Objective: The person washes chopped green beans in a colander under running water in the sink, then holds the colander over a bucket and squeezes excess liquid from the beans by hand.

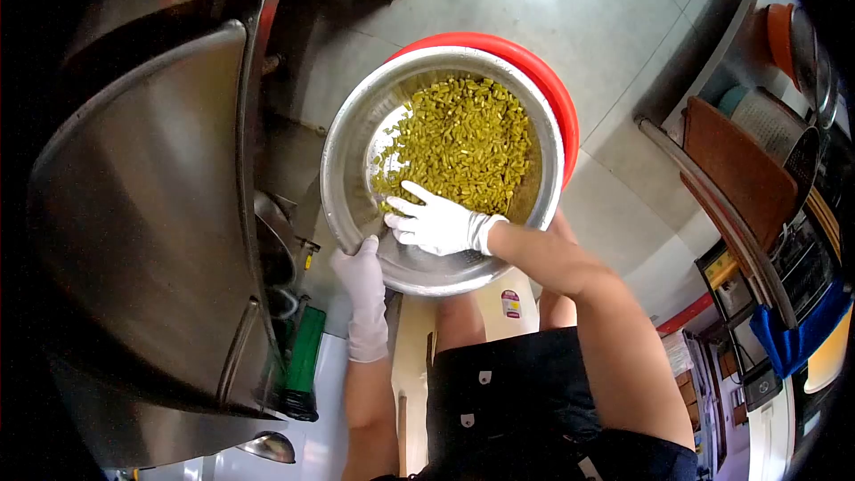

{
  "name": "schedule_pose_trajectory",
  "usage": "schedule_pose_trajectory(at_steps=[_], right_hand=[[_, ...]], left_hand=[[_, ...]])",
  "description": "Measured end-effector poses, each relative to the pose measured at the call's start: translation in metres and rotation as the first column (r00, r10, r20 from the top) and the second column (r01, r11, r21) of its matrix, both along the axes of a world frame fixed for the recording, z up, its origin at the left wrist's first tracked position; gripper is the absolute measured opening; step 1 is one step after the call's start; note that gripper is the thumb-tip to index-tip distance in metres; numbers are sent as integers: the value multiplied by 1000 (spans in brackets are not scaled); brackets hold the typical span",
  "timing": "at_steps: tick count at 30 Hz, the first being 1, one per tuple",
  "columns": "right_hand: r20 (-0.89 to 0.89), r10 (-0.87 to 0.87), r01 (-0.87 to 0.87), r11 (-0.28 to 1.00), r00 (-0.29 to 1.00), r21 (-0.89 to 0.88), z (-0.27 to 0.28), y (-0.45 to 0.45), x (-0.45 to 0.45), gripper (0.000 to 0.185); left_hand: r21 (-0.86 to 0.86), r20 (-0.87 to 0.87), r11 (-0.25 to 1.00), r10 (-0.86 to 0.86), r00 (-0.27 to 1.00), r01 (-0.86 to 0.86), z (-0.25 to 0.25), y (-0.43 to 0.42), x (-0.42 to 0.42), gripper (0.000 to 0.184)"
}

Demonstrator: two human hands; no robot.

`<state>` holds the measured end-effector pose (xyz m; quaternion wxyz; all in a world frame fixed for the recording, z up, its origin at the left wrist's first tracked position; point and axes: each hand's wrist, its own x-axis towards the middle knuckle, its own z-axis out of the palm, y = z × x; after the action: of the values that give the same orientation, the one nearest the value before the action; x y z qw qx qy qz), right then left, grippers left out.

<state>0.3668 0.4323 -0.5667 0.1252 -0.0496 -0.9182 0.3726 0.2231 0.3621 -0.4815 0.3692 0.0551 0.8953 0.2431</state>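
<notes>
A large round metal bowl (343, 129) holds many chopped green pieces (468, 138), heaped toward its far and right side. It sits over a red basin (567, 116), whose rim shows behind and to the right. My left hand (361, 281), in a white glove, grips the bowl's near left rim with the thumb on top. My right hand (434, 221), also gloved in white, is inside the bowl at the near edge of the green pieces, palm down with its fingers spread.
On the left stands a large stainless steel unit (151, 214). A green object (305, 349) lies below it. At right, a rack holds brown boards (739, 160), a colander (770, 125) and a blue cloth (806, 330). Grey floor tiles (614, 36) lie beyond the bowl.
</notes>
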Motion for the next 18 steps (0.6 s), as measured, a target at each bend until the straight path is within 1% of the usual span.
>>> schedule_pose_trajectory(at_steps=[1, 3, 4, 7, 10, 11, 12, 13, 15, 16, 17, 18], right_hand=[[94, 58, -58, 998, 994, 3, -3, -2, 3, 36], [160, 86, -95, 994, 983, 51, -10, -1, 8, 35], [182, 87, -104, 991, 979, 86, -15, -3, 10, 34], [222, 84, -127, 975, 971, 184, -32, -6, 16, 32], [221, 73, -129, 960, 973, 250, -41, 4, 23, 30], [202, 57, -111, 958, 978, 264, -41, 10, 25, 30], [158, 27, -74, 952, 987, 296, -40, 16, 28, 24], [168, 45, -94, 951, 985, 296, -40, 21, 30, 25], [103, -11, -23, 947, 995, 321, -39, 32, 32, 26], [137, 18, -53, 964, 990, 259, -39, 40, 36, 28], [156, 47, -86, 963, 987, 256, -37, 48, 39, 29], [129, 32, -65, 965, 991, 255, -36, 54, 39, 27]], left_hand=[[5, 7, 1000, -1, 1000, 1, -1, 0, -1, 15], [29, 29, 1000, -6, 1000, 6, -6, 2, -3, 15], [72, 29, 997, -18, 999, 15, -8, -1, -3, 14], [19, 81, 999, 34, 996, -36, -5, -4, -5, 11], [20, 53, 1000, 2, 999, -3, -9, -11, -9, 10], [1, 48, 1000, -2, 999, 2, -7, -9, -8, 13], [-18, 42, 1000, -6, 999, 7, -4, -5, -7, 16], [-37, 37, 999, -11, 999, 12, -2, -3, -7, 19], [8, 18, 999, -41, 999, 41, -4, -5, -7, 15], [30, 7, 998, -56, 998, 55, -4, -5, -7, 13], [-2, 13, 999, -37, 999, 37, -3, -3, -6, 19], [-35, 19, 999, -19, 1000, 19, 0, 0, -5, 25]])
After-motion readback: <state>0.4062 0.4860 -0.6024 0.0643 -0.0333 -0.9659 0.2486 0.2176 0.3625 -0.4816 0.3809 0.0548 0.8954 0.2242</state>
